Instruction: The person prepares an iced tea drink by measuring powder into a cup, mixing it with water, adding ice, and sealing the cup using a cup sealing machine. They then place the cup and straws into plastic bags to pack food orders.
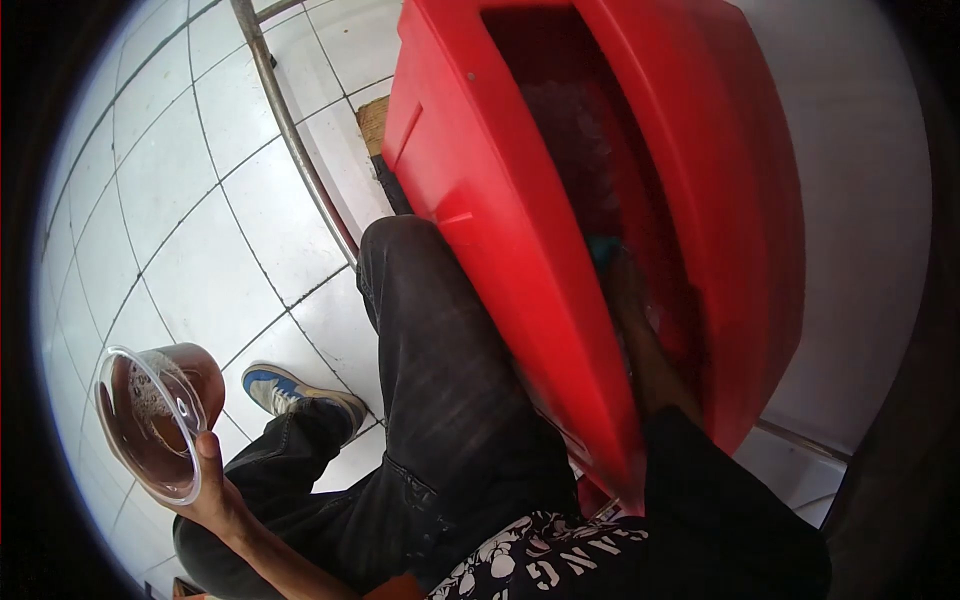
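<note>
My left hand [212, 490] grips a clear plastic cup [187, 420] by its near side. A brown drink with foamy bubbles is inside it, and the cup tilts over the floor at the left. My right hand [626, 290] reaches through the long opening of a red plastic cooler box [480, 200]. At its fingers shows a small teal object [603, 250], whose shape is mostly hidden in shadow. Pale, icy-looking pieces [570, 120] lie deeper inside the box. My right forearm rests close to the opening's lower end.
My bent knee [405, 245] presses near the cooler's left side. A metal rail [300, 140] runs along the white tiled floor [165, 240]. A piece of wood [374, 125] shows beside the cooler. My blue and cream shoe [300, 395] stands on the tiles.
</note>
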Action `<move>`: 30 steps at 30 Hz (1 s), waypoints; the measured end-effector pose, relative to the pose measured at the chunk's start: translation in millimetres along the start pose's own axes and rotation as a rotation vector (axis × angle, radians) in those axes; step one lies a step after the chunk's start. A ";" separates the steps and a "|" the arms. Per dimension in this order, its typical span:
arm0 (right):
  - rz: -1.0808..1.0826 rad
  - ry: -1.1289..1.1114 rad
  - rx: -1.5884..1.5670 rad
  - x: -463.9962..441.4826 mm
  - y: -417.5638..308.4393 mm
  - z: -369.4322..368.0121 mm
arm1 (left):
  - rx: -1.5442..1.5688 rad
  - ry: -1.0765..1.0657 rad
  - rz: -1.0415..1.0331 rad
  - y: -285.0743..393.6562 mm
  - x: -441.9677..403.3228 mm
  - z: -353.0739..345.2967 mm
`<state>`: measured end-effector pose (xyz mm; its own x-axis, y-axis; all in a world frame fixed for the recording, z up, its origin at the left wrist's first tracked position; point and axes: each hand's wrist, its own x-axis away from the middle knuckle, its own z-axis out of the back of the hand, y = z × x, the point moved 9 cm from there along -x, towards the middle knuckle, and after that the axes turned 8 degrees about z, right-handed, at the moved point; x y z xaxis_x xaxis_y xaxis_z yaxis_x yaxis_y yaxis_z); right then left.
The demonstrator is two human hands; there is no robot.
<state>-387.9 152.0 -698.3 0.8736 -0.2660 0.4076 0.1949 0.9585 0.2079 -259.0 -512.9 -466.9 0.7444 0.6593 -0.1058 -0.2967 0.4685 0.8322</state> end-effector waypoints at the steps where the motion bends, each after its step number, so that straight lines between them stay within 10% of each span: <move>1: 0.147 -0.021 0.180 14.7 -21.6 11.4 | -0.022 0.032 0.033 4.4 2.2 -3.9; 15: 0.486 -0.149 -0.204 38.3 -41.2 -8.6 | -0.159 -0.010 -0.185 17.9 8.9 -10.8; 30: 0.332 -0.202 -0.943 146.2 -60.5 20.2 | 0.242 -0.123 -0.046 47.6 13.3 -31.4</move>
<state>-281.0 53.1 -633.3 0.8729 0.0992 0.4776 0.3049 0.6535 -0.6928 -282.0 -463.4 -445.8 0.8252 0.5572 -0.0924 -0.1197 0.3324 0.9355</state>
